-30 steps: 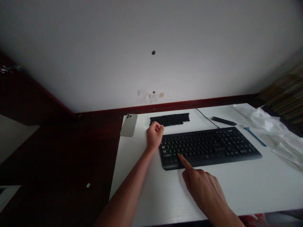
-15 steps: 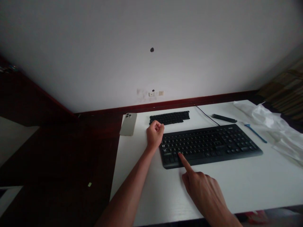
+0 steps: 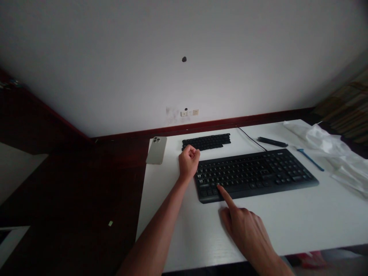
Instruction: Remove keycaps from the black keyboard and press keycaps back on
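Observation:
A black keyboard lies on the white table, with small pale spots over much of its main key area. At its left end my left hand is curled into a fist; whatever is inside the fingers, if anything, is hidden. My right hand holds nothing and stretches its index finger onto the keyboard's lower left part, the other fingers bent. Beyond the keyboard a block of black keycaps is laid out in rows, its near left corner partly covered by my left hand.
A phone lies face down at the table's left edge. To the right are a narrow black piece, a blue stick-like tool and crumpled white plastic. The keyboard's cable runs to the back edge.
The view has shifted very slightly. Both hands keep nearly the same place and pose, with the right index finger still on the keyboard.

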`<state>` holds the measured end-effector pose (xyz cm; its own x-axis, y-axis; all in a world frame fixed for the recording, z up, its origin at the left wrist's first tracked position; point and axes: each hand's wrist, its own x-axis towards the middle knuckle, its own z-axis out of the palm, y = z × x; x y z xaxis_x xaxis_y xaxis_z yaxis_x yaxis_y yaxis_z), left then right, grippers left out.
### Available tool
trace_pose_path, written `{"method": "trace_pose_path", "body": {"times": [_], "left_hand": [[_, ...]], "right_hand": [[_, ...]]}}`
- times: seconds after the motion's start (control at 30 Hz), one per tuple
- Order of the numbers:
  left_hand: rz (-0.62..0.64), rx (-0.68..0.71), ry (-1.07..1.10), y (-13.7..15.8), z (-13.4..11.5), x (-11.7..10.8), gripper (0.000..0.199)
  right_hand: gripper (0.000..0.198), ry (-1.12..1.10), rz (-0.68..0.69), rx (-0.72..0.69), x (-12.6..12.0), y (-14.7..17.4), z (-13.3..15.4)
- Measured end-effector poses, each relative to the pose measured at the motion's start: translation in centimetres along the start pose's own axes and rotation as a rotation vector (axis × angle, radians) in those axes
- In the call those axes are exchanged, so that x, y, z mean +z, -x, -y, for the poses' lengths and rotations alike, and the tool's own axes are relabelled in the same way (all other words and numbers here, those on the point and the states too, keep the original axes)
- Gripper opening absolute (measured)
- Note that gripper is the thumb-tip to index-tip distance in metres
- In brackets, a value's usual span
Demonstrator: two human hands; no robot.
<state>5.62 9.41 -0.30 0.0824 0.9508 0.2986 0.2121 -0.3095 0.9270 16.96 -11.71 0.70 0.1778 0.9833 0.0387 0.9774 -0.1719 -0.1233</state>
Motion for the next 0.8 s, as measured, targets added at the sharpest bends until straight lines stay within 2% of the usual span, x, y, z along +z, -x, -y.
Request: {"method": "trace_pose_path", "body": {"times": [0.13,0.3,0.43,0.63,0.8], "left_hand": [[-0.01,0.0,-0.021,-0.01,-0.01,0.0,0.027],[-0.019,-0.012,-0.003,-0.13,-0.04,0.03,0.027],[-0.018,-0.016,0.007,-0.16,0.05,0.04,0.027],[-0.013,-0.015,0.008,-0.05,0.07,0.05,0.027],[-0.013,-0.014,0.008,-0.13,-0.03,-0.02,0.027]], "right_hand": [[0.05,-0.187,-0.093,0.064,0.11,-0.26,-0.06],[0.068,-0.377,-0.22,0.174,0.02,-0.45,0.16],[0.068,-0.373,-0.229,0.152,-0.09,-0.62,0.27],[0.05,-0.18,-0.198,0.016,0.27,-0.76,0.02],[0.064,-0.184,-0.21,0.047,0.3,-0.7,0.16]]}}
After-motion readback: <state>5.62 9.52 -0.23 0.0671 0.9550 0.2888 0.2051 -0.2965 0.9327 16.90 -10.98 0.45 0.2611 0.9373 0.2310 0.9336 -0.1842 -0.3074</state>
